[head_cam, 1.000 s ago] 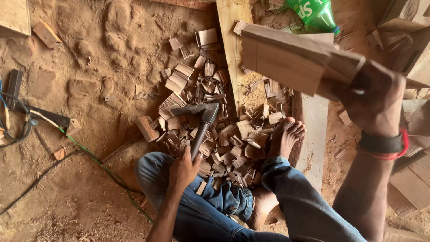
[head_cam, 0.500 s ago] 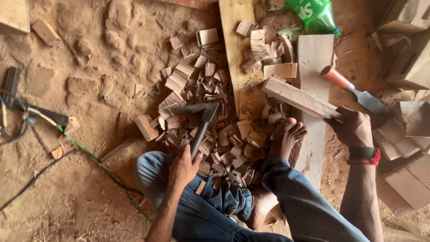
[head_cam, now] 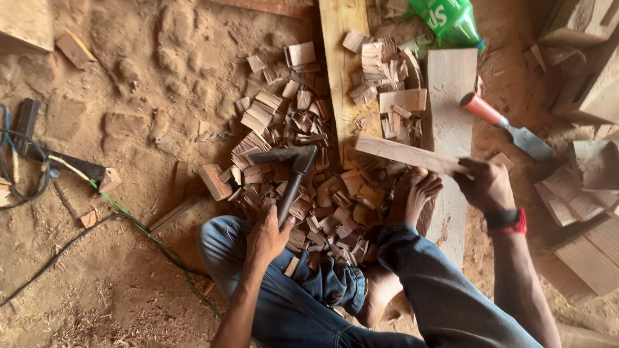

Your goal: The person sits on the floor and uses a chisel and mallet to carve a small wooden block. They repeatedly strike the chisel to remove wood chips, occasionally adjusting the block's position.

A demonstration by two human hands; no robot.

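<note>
green plastic bottle (head_cam: 449,20) at top edge, white lettering on its label, lying on sawdust

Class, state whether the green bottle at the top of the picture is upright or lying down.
Lying down: the green bottle rests on its side on the ground, cap end pointing lower right.

Wood chips (head_cam: 322,193) are crowding the ground between the left hand (head_cam: 267,235) and right hand (head_cam: 487,187) — the foot (head_cam: 416,193) is blocking the middle. Open sand (head_cam: 148,96) is lying free leftward; cables (head_cam: 97,219) are crossing it lower down.
</note>
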